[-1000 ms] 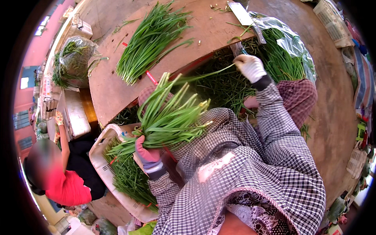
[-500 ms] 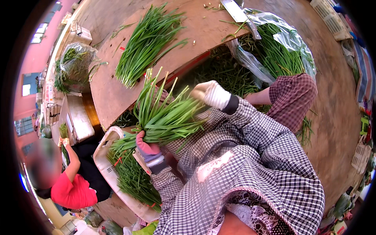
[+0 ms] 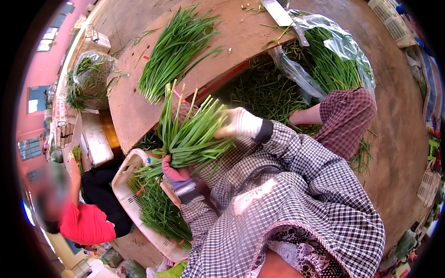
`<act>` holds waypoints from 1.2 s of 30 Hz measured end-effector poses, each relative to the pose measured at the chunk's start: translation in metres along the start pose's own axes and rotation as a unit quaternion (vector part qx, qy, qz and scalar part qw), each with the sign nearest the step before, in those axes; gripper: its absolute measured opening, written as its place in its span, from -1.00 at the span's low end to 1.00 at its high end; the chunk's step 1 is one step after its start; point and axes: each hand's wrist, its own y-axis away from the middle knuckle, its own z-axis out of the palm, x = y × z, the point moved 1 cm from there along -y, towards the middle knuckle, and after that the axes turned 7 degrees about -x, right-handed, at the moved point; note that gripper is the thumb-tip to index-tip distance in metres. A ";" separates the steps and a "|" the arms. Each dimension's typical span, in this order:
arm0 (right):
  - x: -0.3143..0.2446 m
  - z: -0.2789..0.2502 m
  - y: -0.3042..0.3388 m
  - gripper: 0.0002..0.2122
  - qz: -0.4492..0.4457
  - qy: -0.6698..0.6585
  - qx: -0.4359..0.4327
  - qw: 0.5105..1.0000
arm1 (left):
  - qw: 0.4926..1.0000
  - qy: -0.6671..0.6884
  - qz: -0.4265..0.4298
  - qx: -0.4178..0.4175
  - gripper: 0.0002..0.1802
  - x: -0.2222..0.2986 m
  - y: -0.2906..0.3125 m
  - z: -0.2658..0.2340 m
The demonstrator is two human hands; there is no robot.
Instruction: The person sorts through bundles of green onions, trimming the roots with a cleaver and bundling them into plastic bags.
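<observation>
A bunch of green garlic chives fans out over my lap, pale cut ends upward. Wrapped around its lower part is my left hand, in a pink and purple glove. At the bunch's right side is my right hand, in a white glove; motion smears its fingertips against the stalks. A second pile of chives lies on the brown board ahead. Below my left hand, a white plastic crate holds tied chive bundles.
A cleaver rests at the board's far right edge. Beside it, a clear plastic bag encloses more chives. Loose leaves cover the floor under the board. To the left, a person in red holds a green bundle near foam boxes.
My right hand has moved left and slightly down, closer against the chives. My left hand keeps its hold. The person at the left has shifted their arms.
</observation>
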 end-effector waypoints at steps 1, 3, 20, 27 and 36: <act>0.011 0.006 -0.005 -0.53 -0.017 -0.034 -0.003 0.999 | 1.000 0.007 0.008 -0.016 -0.65 0.000 -0.005 -0.006; 0.021 0.013 -0.011 -0.62 -0.060 -0.085 0.019 0.994 | 1.000 0.006 0.013 0.005 -0.65 -0.002 -0.004 -0.013; 0.027 -0.110 0.061 -0.52 0.111 0.414 0.160 0.889 | 0.991 -0.077 0.112 0.016 -0.76 -0.014 -0.011 -0.048; -0.016 -0.030 -0.007 -0.65 -0.024 0.163 0.016 0.986 | 0.998 0.051 0.012 0.020 -0.85 -0.006 -0.003 -0.010; -0.003 -0.017 0.003 -0.78 -0.031 -0.035 0.079 0.996 | 0.988 -0.095 0.122 0.005 -0.74 -0.020 -0.005 -0.038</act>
